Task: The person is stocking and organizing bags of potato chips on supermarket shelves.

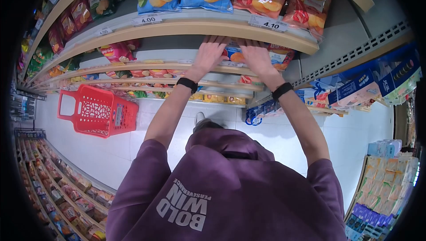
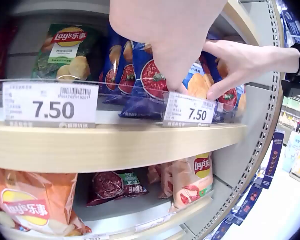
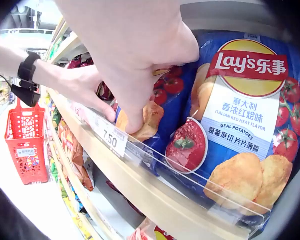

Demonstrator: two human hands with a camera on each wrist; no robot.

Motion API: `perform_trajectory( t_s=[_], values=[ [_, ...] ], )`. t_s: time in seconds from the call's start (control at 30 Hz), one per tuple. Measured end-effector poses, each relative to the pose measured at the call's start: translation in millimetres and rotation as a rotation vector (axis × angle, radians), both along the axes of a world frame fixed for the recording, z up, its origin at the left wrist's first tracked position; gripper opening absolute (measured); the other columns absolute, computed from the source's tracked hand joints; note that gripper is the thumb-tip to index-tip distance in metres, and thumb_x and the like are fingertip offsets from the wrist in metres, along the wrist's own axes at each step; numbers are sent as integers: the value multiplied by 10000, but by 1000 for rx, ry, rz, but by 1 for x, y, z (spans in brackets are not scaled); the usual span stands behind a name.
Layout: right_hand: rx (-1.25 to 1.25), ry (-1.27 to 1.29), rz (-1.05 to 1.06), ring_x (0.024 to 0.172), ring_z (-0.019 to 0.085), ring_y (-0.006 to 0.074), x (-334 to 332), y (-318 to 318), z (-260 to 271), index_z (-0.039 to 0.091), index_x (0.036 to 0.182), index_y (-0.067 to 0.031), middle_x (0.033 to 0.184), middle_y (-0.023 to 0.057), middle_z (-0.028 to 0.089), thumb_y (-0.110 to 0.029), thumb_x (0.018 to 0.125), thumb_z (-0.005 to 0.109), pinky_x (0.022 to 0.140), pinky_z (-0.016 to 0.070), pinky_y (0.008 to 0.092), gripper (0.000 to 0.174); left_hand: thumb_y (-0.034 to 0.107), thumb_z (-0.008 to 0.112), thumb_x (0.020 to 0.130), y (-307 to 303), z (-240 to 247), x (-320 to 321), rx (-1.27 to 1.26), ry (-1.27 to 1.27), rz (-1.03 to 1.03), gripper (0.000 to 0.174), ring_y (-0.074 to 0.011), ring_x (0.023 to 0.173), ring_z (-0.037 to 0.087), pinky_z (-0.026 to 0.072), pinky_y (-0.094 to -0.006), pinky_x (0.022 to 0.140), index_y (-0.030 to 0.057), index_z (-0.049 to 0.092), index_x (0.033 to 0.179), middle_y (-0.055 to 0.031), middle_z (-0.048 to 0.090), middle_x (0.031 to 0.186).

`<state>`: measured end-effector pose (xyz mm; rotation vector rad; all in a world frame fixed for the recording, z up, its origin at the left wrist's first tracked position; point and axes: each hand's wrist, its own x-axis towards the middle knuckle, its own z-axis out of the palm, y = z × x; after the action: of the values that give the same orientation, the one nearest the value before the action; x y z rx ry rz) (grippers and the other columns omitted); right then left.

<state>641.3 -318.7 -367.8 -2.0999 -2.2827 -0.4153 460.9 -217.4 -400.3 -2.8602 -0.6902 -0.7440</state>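
My left hand (image 1: 211, 56) and right hand (image 1: 258, 59) reach in side by side under a shelf board, onto a blue Lay's potato chip bag (image 1: 236, 55). In the left wrist view, this chip bag (image 2: 196, 82) shows between both hands, with the right thumb low on its front. In the right wrist view, my right thumb lies over the bag's front, and the fingers behind are hidden. Another blue chip bag (image 3: 247, 115), Italian red meat flavor, stands upright just right of that hand. More blue bags (image 2: 145, 80) stand left of the left hand.
A clear lip with price tags (image 2: 189, 110) runs along the shelf edge (image 2: 115, 145). Above is a shelf board (image 1: 186, 27) carrying more chip bags. A perforated upright (image 1: 368, 47) bounds the right side. A red shopping basket (image 1: 106, 112) stands on the floor at left.
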Motion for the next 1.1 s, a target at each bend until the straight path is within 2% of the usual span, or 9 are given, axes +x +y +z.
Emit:
perform_trajectory(
  t_s=[0.07,0.17,0.27,0.37,0.47,0.6,0.9,1.1],
  values=[
    [17,5,-30,1284,491,301,6,2,-6,349,1486,-131,1359,145,534,-321,763,763,1023,443,402,855,360,757,752,8,3,4,-94,75,-17,731,-318,1281,451,330,-427,1103,54,479,1354,-159,520,1335],
    [219,-108,-44,1269,512,251,4,9,-20,401,1449,-144,1332,120,555,-280,708,784,1036,428,373,845,349,752,760,11,-2,7,-116,68,-21,730,-333,1276,454,332,-437,1104,55,468,1364,-139,521,1344],
    [-64,21,-101,1293,485,268,-2,6,-3,372,1467,-125,1374,127,510,-249,719,765,1038,426,402,854,376,720,801,4,2,4,-116,89,5,745,-340,1321,414,308,-450,1126,42,429,1399,-168,466,1406],
    [66,42,49,1330,438,281,1,-5,-13,339,1484,-104,1425,149,452,-229,758,733,1079,384,429,836,393,664,862,-13,-7,-2,3,4,27,735,-315,1390,348,287,-469,1144,22,388,1433,-200,397,1467],
    [107,-24,190,1405,336,299,-10,-43,-14,307,1496,-76,1504,175,350,-225,803,694,1146,292,445,807,376,598,923,-27,-26,-14,-78,-18,21,720,-330,1434,266,225,-482,1172,26,307,1480,-201,282,1539],
    [38,162,166,1481,172,313,-14,-72,-51,251,1510,-35,1575,201,210,-241,843,668,1199,165,456,813,364,566,945,-45,-53,-30,-151,-49,90,703,-331,1437,263,181,-482,1184,22,288,1493,-184,259,1562],
    [26,330,10,1483,137,353,-34,-75,-82,276,1501,-29,1587,218,143,-163,822,661,1199,161,467,793,383,538,953,-52,-57,-34,-130,13,128,717,-325,1443,249,171,-485,1185,14,263,1501,-163,231,1580],
    [74,313,-5,1481,123,378,-43,-75,-84,335,1472,-37,1582,239,137,-115,793,671,1191,178,479,762,380,535,955,-51,-55,-38,-172,72,119,741,-334,1462,204,165,-491,1190,21,215,1519,-172,193,1590]
  ],
)
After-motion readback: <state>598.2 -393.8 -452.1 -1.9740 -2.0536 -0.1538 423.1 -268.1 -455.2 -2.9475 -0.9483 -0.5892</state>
